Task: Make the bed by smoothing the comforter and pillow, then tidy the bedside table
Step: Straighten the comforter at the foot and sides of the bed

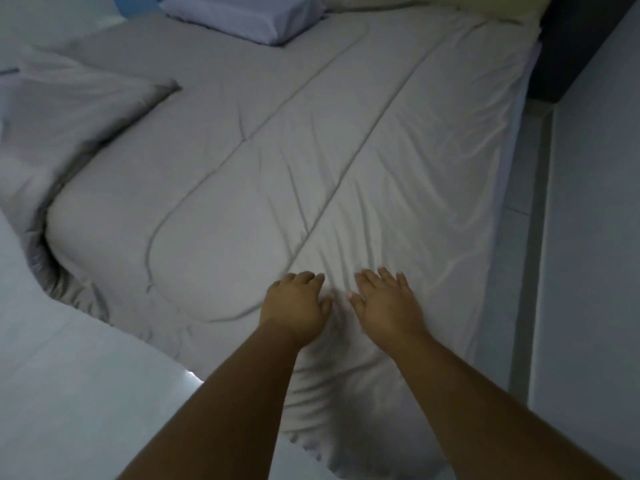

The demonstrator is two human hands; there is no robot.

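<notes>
Left hand: you are resting your left hand (294, 306) palm down on the comforter (277, 150), fingers loose and gripping nothing.
Right hand: you are pressing your right hand (384, 299) flat just beside it, thumbs nearly meeting, fingers straight and fanned, holding nothing.
Comforter: it is lying directly under both hands and stretching far ahead of them. Creases are fanning out ahead of your fingertips and bunching back along your wrists.
Turned-back fold (69, 109): it is lying doubled over well ahead and left of your left hand, drooping off the bed's side.
Pillow (242, 19): it is sitting far ahead of your left hand, at the bed's far end.
Yellow cloth (485, 5): it is showing far ahead of your right hand.
Dark furniture (581, 39): it is standing far ahead and right of your right hand, by the bed's corner.
Floor (52, 393): it is showing left of your left forearm.
In the way: creases are lying between your hands and the pillow.
</notes>
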